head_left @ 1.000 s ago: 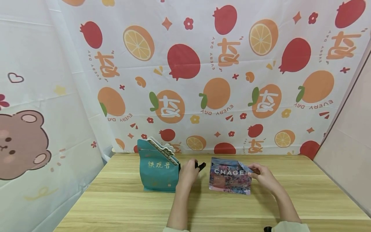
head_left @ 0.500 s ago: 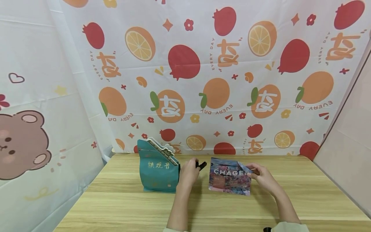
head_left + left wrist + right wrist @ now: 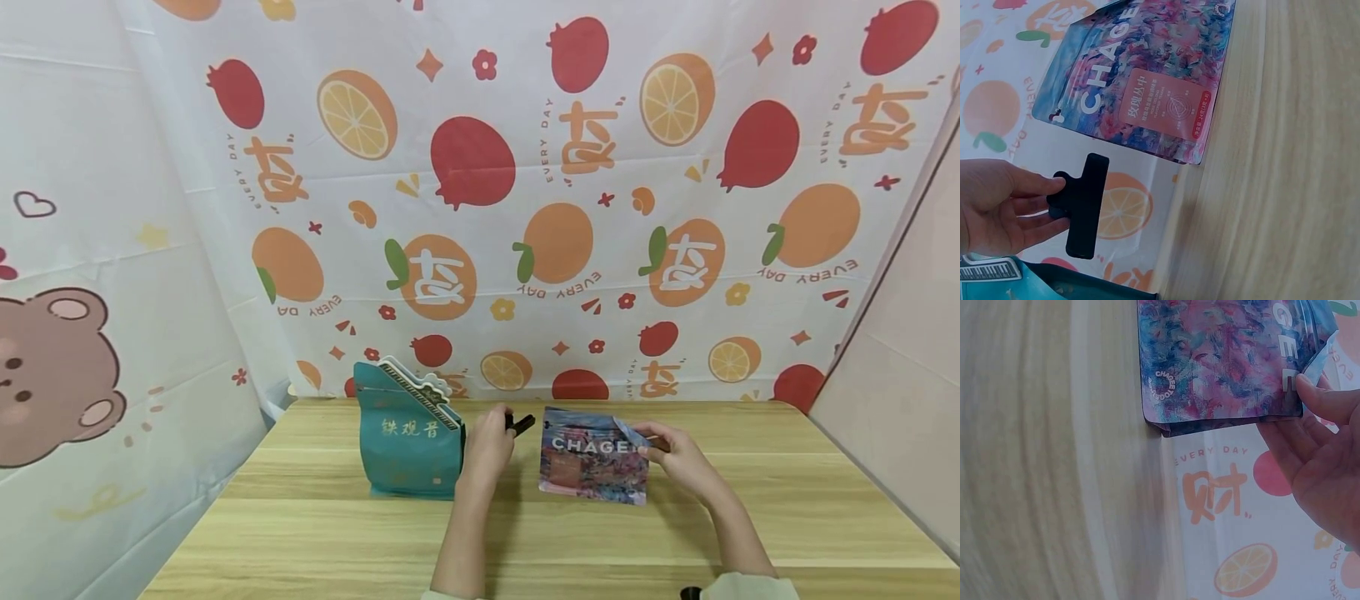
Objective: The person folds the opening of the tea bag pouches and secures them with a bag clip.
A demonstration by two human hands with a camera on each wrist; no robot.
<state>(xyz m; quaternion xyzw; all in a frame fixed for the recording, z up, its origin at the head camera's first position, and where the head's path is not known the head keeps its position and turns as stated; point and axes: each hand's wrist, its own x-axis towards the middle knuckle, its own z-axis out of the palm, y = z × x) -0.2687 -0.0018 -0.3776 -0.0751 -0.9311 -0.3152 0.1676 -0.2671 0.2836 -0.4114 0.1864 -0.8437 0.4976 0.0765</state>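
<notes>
My left hand [image 3: 489, 442] pinches a black bag clip [image 3: 1087, 206] by its handle, between thumb and fingers. The clip's long bar points towards a pink-and-blue CHAGEE pouch [image 3: 588, 471], with a gap between them. That pouch stands upright on the table, its top right corner folded over. Thumb and fingers of my right hand [image 3: 675, 454] grip it at this folded corner; the right wrist view shows the thumb on the front [image 3: 1300, 381]. Left of my left hand stands a teal tea pouch [image 3: 408, 458], its slanted top right edge bearing a striped, white-edged piece [image 3: 427, 392].
Both pouches stand on a light wooden table [image 3: 337, 542]. Behind the table's far edge hangs a white cloth [image 3: 525, 175] printed with fruit. A bear-printed cloth [image 3: 165, 350] closes off the left side and a pale panel [image 3: 900, 400] the right. A small black object [image 3: 691, 592] shows by the right sleeve.
Hardly anything differs: the head view has shifted very slightly. Both hands keep their places, the left with the bag clip, the right at the pouch's folded corner.
</notes>
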